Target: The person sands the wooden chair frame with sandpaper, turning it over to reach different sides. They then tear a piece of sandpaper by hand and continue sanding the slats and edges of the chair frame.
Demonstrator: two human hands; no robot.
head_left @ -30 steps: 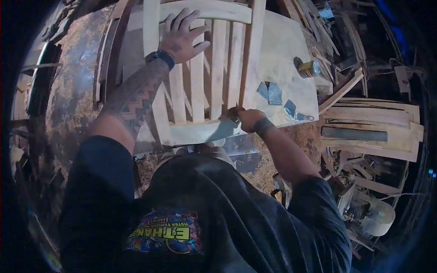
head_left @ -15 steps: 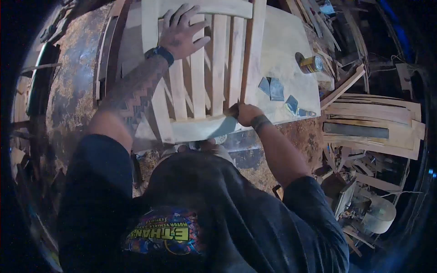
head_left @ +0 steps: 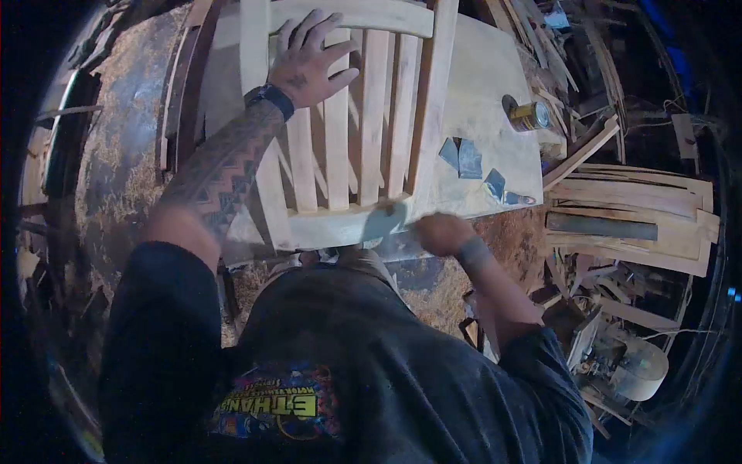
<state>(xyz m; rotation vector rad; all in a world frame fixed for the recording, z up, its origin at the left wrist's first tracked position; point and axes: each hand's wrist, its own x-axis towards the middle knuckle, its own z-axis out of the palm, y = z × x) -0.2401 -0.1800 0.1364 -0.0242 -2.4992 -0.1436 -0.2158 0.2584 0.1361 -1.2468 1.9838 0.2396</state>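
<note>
A pale wooden slatted frame (head_left: pixel 337 147) lies on a light board (head_left: pixel 495 85). My left hand (head_left: pixel 309 66) rests on its upper part, fingers spread over the slats just below the top rail (head_left: pixel 386 15). Beside the lower right corner of the frame is my right hand (head_left: pixel 442 234), its fingers closed and slightly blurred. Whatever it may hold is hidden. The hand's shadow falls on the curved bottom rail (head_left: pixel 332 227).
Dark sandpaper pieces (head_left: pixel 469 159) and a brush (head_left: pixel 519 199) lie on the board's right side, with a yellow can (head_left: pixel 529 117) above them. Curved wooden pieces (head_left: pixel 626 203) are stacked at the right. Sawdust covers the ground (head_left: pixel 127 116) at the left.
My right hand has moved down and to the right, away from the frame's lower corner. My left hand stays spread on the slats, and the frame appears slightly lower.
</note>
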